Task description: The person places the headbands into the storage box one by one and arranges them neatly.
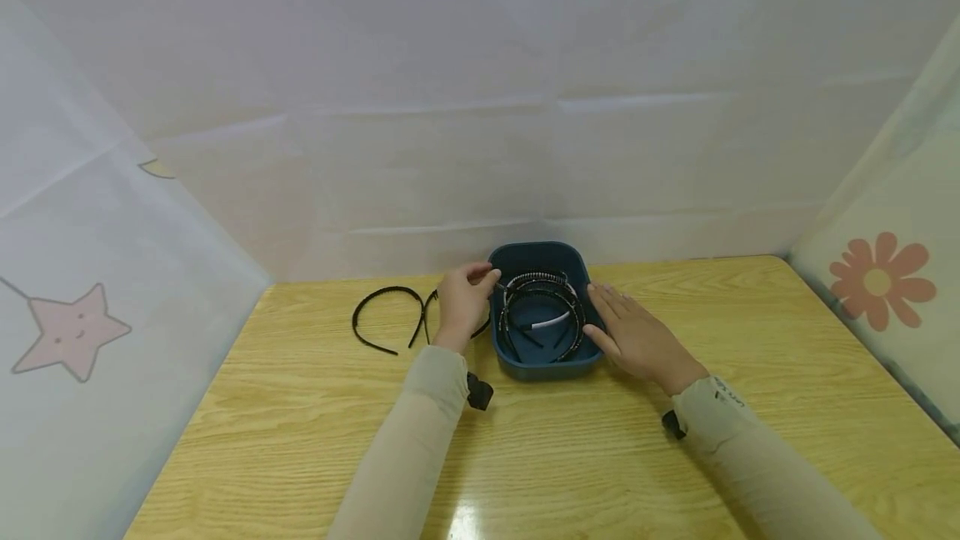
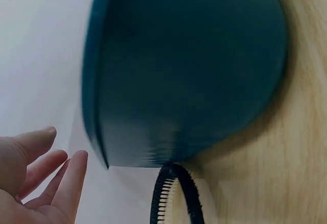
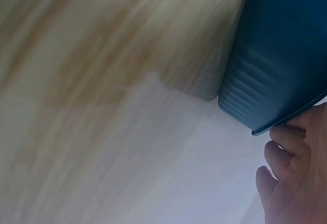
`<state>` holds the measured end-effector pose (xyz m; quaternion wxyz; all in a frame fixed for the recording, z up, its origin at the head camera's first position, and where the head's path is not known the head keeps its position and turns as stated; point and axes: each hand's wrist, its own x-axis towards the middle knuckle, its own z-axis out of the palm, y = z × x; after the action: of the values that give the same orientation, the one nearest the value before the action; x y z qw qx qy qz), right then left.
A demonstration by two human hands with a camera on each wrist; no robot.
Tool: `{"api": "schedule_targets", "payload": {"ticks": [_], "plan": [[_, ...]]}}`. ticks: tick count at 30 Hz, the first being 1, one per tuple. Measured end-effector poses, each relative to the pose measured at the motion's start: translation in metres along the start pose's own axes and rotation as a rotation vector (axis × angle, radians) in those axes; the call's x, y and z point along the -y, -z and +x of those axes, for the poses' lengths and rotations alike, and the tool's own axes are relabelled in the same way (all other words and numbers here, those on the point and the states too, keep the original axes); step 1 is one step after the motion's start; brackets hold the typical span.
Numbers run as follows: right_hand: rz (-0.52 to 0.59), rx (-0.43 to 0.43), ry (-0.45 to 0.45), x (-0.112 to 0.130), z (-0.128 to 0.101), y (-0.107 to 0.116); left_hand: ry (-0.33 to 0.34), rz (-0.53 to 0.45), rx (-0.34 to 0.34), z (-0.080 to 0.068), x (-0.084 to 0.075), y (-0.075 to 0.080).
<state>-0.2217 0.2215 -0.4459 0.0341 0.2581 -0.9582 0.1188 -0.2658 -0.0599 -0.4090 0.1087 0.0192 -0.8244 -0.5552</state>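
Observation:
A dark blue plastic bin stands on the table between my two hands, with several black hair headbands piled inside, some patterned. At its left rim is my left hand; the left wrist view shows the thumb and fingers spread apart with nothing between them. My right hand lies with extended fingers along the bin's right side, and in the right wrist view its fingers are at the rim. On the table left of the bin, a black toothed headband is partly hidden behind my left hand in the head view.
Another black headband lies farther left on the wooden table. A white sheet hangs behind the table, with printed sheets at both sides. A white strip shows among the headbands in the bin.

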Motion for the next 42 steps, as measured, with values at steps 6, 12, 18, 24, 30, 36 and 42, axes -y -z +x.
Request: {"api": "schedule_targets", "payload": {"ticks": [6,12,18,24,30,36,42], "plan": [[-0.005,-0.007,0.004,0.0,0.0,0.0,-0.041,-0.046,0.007,-0.002,0.002,0.015],[0.001,-0.017,0.01,0.001,-0.001,0.0,-0.084,0.03,-0.045,-0.01,0.012,0.037],[0.006,-0.007,0.009,0.002,-0.001,0.002,-0.12,0.131,-0.126,-0.016,0.025,0.062],[-0.004,-0.001,0.003,0.0,-0.001,0.001,-0.065,0.258,-0.187,-0.019,0.034,0.088],[-0.007,-0.013,0.007,-0.002,-0.001,0.0,0.016,0.299,-0.225,-0.019,0.047,0.107],[-0.007,-0.016,0.007,-0.001,-0.003,0.001,0.056,0.314,-0.233,-0.022,0.06,0.12],[-0.007,-0.011,0.006,0.0,-0.004,0.002,0.097,0.317,-0.23,-0.026,0.07,0.126]]}}
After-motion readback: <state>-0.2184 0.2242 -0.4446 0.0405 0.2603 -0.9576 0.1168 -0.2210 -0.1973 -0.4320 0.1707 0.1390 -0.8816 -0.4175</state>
